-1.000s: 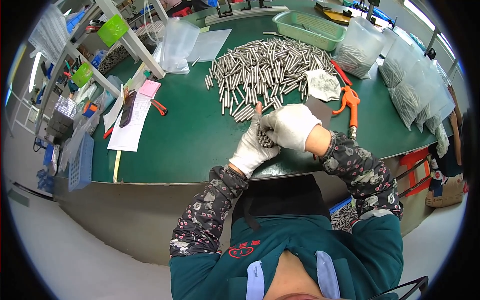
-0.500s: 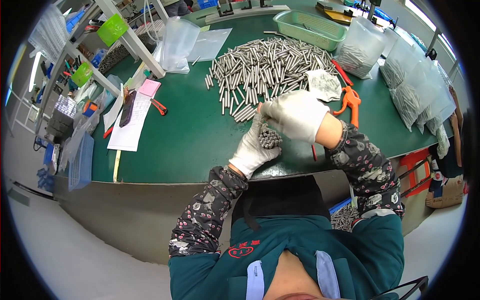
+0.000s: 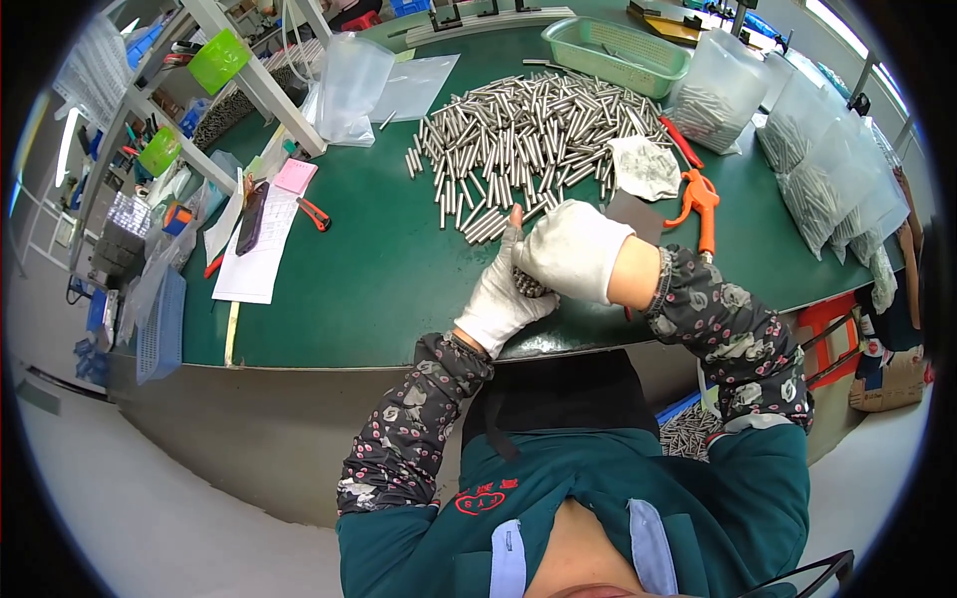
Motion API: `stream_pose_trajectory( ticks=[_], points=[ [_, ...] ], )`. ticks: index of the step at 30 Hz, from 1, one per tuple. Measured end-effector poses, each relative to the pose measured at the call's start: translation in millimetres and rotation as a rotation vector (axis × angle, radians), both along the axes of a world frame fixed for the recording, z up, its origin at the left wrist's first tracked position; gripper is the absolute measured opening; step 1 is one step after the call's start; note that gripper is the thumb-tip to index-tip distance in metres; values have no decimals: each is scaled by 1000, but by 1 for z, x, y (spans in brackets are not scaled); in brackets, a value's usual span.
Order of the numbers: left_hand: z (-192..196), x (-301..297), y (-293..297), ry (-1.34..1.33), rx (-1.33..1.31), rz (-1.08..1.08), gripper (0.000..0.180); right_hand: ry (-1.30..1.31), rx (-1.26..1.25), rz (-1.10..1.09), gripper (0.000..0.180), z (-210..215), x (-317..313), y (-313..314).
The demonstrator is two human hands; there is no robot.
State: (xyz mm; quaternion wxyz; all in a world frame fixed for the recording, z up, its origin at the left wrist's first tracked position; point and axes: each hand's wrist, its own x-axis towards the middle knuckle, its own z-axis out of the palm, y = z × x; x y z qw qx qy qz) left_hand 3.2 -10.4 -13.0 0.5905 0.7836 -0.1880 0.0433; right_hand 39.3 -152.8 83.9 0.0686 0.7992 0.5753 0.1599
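Observation:
Near the table's front edge my gloved left hand (image 3: 497,303) is closed round a bundle of short metal pins (image 3: 526,283), ends facing up. The left thumb, its tip bare, points away from me. My right hand (image 3: 576,251), in a white glove, is curled over the top of the bundle and hides much of it. Its fingertips are out of sight, so what they pinch cannot be made out. Just beyond both hands lies a large heap of loose metal pins (image 3: 528,130).
Right of the heap are a crumpled white cloth (image 3: 646,167), a dark flat sheet (image 3: 635,214) and an orange air gun (image 3: 701,204). Filled plastic bags (image 3: 812,189) stand farther right. A green basket (image 3: 616,62) sits behind. Papers (image 3: 255,249), a phone (image 3: 253,217) and a red cutter (image 3: 314,214) lie left.
My right hand has come down and left onto the bundle, covering more of it. The dark sheet behind it now shows. My left hand stays nearly in place.

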Motion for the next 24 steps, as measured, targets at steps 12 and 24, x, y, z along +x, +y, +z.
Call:
stream_pose_trajectory(
  ticks=[12, 24],
  points=[
    [3, 3, 1, -7, -125, -101, 106, 456, 225, -105, 23, 10, 12, -12],
    [0, -11, -2, 64, -112, -82, 106, 548, 1091, -861, 30, 45, 191, -109]
  ],
)
